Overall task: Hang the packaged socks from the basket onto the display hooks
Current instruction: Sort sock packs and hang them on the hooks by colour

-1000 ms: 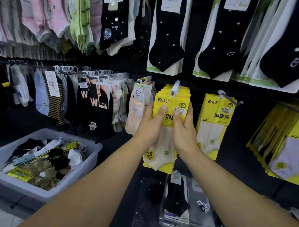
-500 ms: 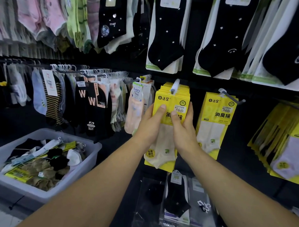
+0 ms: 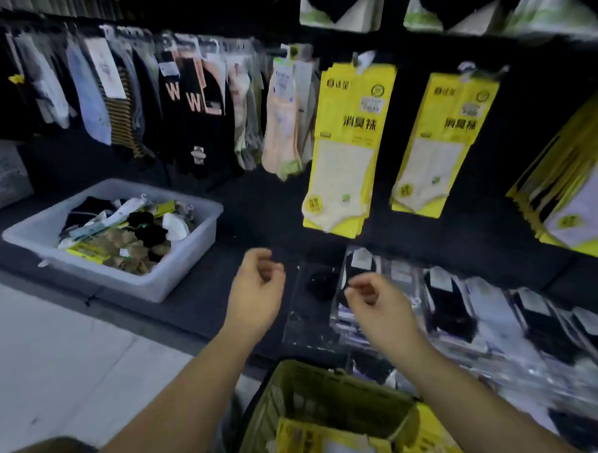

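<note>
1. Yellow-green basket [image 3: 335, 389] sits nearest, at the bottom edge between the two forearms. Yellow packs [image 3: 315, 442] of pale socks lie inside it.
2. Just beyond the basket, the left hand [image 3: 257, 286] hangs in the air. Its fingers [image 3: 266, 271] are loosely curled toward the palm and grip nothing.
3. To the right, apart from it and at about the same height, is the right hand [image 3: 376, 301]. Its fingers [image 3: 365, 287] are also loosely curled, with the thumb close to the forefinger. Through the blur, nothing shows between them.
4. Behind the right hand, bagged socks [image 3: 448, 304], mostly dark, lie in a row running right.
5. Farther left, a grey tub [image 3: 186, 266] rests on a dark ledge [image 3: 191, 310], holding loose socks and a yellow pack.
6. On the far wall above the hands, a hung stack [image 3: 349, 143] of the same yellow packs hangs from a hook [image 3: 365, 59].
7. A second stack [image 3: 441, 143] hangs just right of it, and a third stack [image 3: 573, 190] fans out at the right edge.
8. Far left, mixed socks [image 3: 193, 98] hang along a rail.
</note>
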A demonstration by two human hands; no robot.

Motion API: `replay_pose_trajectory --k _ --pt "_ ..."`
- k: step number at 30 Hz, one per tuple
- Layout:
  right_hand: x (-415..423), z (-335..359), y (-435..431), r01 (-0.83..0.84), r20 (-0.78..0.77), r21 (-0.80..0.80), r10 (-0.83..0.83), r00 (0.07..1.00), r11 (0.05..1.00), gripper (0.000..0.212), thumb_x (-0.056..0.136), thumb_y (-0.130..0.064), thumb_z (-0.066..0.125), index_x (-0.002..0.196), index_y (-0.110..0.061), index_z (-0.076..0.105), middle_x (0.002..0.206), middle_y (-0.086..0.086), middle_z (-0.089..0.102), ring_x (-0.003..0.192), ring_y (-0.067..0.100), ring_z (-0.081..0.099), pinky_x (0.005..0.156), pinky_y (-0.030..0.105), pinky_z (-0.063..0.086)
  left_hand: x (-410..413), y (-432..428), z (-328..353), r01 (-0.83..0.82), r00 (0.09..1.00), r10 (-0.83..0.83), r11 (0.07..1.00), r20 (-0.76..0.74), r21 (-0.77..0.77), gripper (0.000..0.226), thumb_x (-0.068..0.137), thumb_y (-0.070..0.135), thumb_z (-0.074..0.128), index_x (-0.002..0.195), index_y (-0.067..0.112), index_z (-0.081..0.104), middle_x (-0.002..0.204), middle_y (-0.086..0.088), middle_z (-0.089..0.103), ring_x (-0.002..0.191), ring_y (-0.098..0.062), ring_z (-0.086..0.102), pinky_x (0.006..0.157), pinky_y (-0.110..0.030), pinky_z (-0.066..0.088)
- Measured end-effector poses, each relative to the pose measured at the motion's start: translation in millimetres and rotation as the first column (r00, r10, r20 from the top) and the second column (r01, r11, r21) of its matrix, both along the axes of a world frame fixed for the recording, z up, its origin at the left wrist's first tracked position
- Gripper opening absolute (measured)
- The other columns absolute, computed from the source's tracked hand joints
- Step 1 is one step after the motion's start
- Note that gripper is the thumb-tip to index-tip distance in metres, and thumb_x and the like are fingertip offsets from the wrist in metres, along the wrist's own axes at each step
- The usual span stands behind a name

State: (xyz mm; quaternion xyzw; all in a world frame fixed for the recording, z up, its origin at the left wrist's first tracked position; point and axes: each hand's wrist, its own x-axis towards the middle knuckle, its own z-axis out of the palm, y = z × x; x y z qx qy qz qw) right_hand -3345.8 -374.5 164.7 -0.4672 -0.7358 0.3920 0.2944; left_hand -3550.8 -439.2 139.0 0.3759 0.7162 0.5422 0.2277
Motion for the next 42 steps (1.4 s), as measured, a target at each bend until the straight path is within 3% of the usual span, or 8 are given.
replay_pose_trajectory --k 4,7,14,19,24,32,39,42 --pt "17 -88 -43 -0.116 0.304 -0.173 0.165 0.938 0.978 0.007 0.094 -0.020 0.065 0.100 -0.016 0.066 0.094 0.001 0.069 0.090 0.020 0.065 0.083 0.030 0.053 5 -70 -107 0.022 0.998 -0.049 0.883 -0.046 -0.470 0.032 0.104 0.032 0.061 0.130 0.015 0.056 0.116 -0.009 0.070 0.105 -0.032 0.068 0.079 -0.034 0.048" --pt "21 -151 -73 -0.255 0.459 -0.321 0.385 0.800 0.912 0.016 0.096 -0.031 0.061 0.108 -0.021 0.068 0.106 -0.001 0.070 0.098 0.019 0.064 0.083 0.032 0.052 10 -119 -160 0.043 0.999 -0.041 0.795 0.017 -0.605 0.038 0.105 0.043 0.056 0.126 0.012 0.059 0.116 -0.015 0.072 0.110 -0.038 0.068 0.096 -0.045 0.054" --pt "25 -248 -93 -0.348 0.734 -0.267 0.423 0.531 0.899 0.058 0.096 -0.047 0.056 0.146 -0.019 0.044 0.152 0.005 0.046 0.139 0.029 0.040 0.108 0.036 0.037 50 -174 -200 0.137 0.981 -0.036 0.821 0.190 -0.555 0.054 0.106 0.052 0.051 0.149 0.020 0.047 0.148 -0.008 0.061 0.141 -0.030 0.053 0.107 -0.036 0.042" --pt "30 -273 -85 -0.338 0.787 -0.197 0.354 0.506 0.920 0.063 0.096 -0.050 0.058 0.150 -0.023 0.039 0.151 0.004 0.046 0.139 0.029 0.039 0.109 0.041 0.034 52 -173 -196 0.125 0.982 -0.026 0.832 0.186 -0.540 0.025 0.107 0.049 0.053 0.118 0.028 0.050 0.121 0.005 0.068 0.120 -0.026 0.066 0.098 -0.038 0.050" --pt "29 -279 -77 -0.355 0.792 -0.220 0.379 0.479 0.909 0.065 0.096 -0.052 0.057 0.153 -0.024 0.037 0.153 0.003 0.041 0.141 0.028 0.035 0.111 0.038 0.030 52 -172 -197 0.120 0.986 -0.037 0.835 0.164 -0.537 0.023 0.105 0.047 0.057 0.115 0.028 0.051 0.113 0.009 0.071 0.109 -0.020 0.070 0.094 -0.038 0.055" --pt "34 -281 -76 -0.363 0.770 -0.100 0.303 0.562 0.927 0.053 0.092 -0.043 0.067 0.141 -0.026 0.055 0.137 0.001 0.056 0.128 0.027 0.048 0.103 0.037 0.036 50 -172 -197 0.127 0.987 -0.050 0.829 0.153 -0.545 0.023 0.103 0.048 0.061 0.113 0.030 0.052 0.109 0.012 0.072 0.104 -0.017 0.072 0.092 -0.041 0.059" --pt "34 -247 -62 -0.194 0.447 -0.373 0.359 0.819 0.907 0.013 0.097 -0.028 0.065 0.109 -0.027 0.061 0.113 0.001 0.060 0.107 0.028 0.059 0.081 0.036 0.043 49 -173 -192 0.195 0.971 -0.076 0.800 0.227 -0.567 0.043 0.099 0.045 0.068 0.133 0.025 0.049 0.127 0.002 0.068 0.123 -0.026 0.066 0.107 -0.051 0.053" --pt "28 -210 -53 -0.147 0.276 -0.337 0.247 0.929 0.930 0.010 0.096 -0.024 0.066 0.102 -0.017 0.061 0.101 0.004 0.068 0.097 0.028 0.064 0.077 0.041 0.047 54 -166 -178 -0.006 0.987 -0.077 0.857 -0.141 -0.515 0.071 0.093 0.044 0.075 0.149 0.012 0.045 0.147 -0.010 0.050 0.138 -0.026 0.046 0.117 -0.050 0.042"
